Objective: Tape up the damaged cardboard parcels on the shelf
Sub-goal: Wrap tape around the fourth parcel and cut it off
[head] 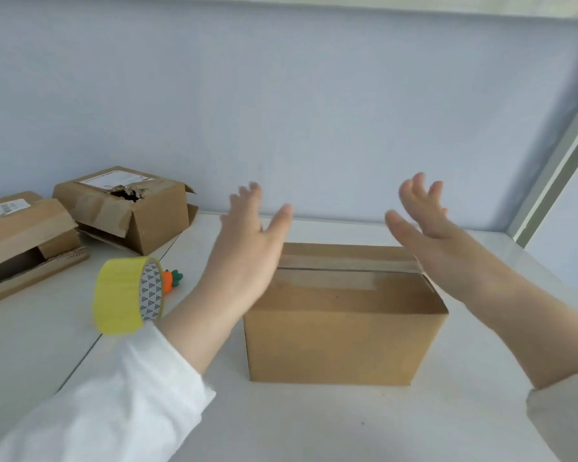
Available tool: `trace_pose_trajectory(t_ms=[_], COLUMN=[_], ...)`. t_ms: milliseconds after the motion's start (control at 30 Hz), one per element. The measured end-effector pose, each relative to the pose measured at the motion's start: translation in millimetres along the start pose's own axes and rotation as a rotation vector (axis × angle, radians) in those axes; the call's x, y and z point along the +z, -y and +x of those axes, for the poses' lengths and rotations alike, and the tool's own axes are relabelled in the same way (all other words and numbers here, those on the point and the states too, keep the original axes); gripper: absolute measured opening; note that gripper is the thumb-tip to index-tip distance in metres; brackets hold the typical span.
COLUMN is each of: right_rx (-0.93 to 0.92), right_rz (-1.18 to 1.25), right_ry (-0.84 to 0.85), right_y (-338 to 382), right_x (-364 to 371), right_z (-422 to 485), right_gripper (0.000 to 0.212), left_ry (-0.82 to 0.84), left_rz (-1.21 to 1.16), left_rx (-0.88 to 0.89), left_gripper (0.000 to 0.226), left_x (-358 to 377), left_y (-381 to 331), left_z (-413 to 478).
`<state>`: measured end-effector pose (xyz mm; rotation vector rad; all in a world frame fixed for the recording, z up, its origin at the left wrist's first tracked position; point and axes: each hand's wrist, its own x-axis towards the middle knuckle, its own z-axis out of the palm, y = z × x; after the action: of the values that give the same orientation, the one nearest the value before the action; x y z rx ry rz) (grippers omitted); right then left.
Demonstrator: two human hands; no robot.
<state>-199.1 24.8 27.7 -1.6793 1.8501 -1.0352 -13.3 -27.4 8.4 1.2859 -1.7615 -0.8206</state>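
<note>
A closed brown cardboard parcel (pixel 344 331) stands on the white shelf (pixel 314 425) in front of me, with tape along its top seam. My left hand (pixel 251 241) hovers over its left end with fingers straight and spread, holding nothing. My right hand (pixel 424 218) hovers over the right end, also spread and empty. A yellow tape roll (pixel 124 295) sits round my left forearm like a bracelet. A parcel with a torn hole (pixel 127 208) lies at the back left. Another parcel with a loose open flap (pixel 20 238) lies at the far left.
A small orange carrot-shaped item (pixel 171 281) lies on the shelf just behind the tape roll. The pale back wall (pixel 297 111) closes the shelf behind. A grey frame post (pixel 558 175) bounds it on the right.
</note>
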Motion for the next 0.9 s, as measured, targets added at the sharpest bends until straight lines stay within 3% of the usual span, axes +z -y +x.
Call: trace_pose_trajectory(t_ms=[67, 133, 200, 267, 400, 500, 600, 667, 733, 800, 833, 867, 900], right_rx=[0.224, 0.429, 0.497, 0.431, 0.125, 0.051, 0.018, -0.030, -0.023, 0.070, 0.118, 0.160, 0.204], right_rz=[0.059, 0.017, 0.074, 0.193, 0.307, 0.360, 0.376, 0.401, 0.494, 0.649, 0.645, 0.626, 0.658], right_ry=[-0.013, 0.172, 0.292, 0.271, 0.101, 0.029, 0.050, 0.110, 0.144, 0.033, -0.028, -0.052, -0.044], right_y=[-14, -28, -36, -34, -44, -68, -87, -95, -91, -90, -87, -84, -80], right_x=[-17, -20, -15, -7, 7, 28, 42, 39, 32, 29, 30, 32, 35], right_z=[-6, -12, -17, -24, -43, -63, -79, -84, -84, -74, -68, -62, -57], right_gripper=[0.070, 0.087, 0.080, 0.057, 0.023, 0.035, 0.050, 0.058, 0.065, 0.086, 0.097, 0.102, 0.095], left_ry=[0.015, 0.200, 0.386, 0.467, 0.314, 0.272, 0.410, 0.334, 0.207, 0.146, 0.128, 0.122, 0.112], left_rz=[-0.087, -0.092, -0.214, -0.319, -0.350, -0.284, -0.351, -0.445, -0.626, -0.721, -0.730, -0.751, -0.765], left_rx=[-0.148, -0.301, -0.377, -0.319, -0.035, 0.101, 0.059, 0.030, -0.050, -0.128, -0.160, -0.191, -0.209], left_gripper=[0.068, 0.067, 0.084, 0.088, 0.072, 0.072, 0.083, 0.086, 0.111, 0.151, 0.141, 0.114, 0.092], left_x=[-16, -21, -20, -18, -20, -12, 1, 7, 1, 0, 1, 2, 2], left_y=[19, 40, 52, 52, 49, 65, 90, 90, 82, 70, 64, 59, 62], left_z=[-3, -12, -18, -23, -28, -49, -74, -75, -75, -64, -58, -53, -52])
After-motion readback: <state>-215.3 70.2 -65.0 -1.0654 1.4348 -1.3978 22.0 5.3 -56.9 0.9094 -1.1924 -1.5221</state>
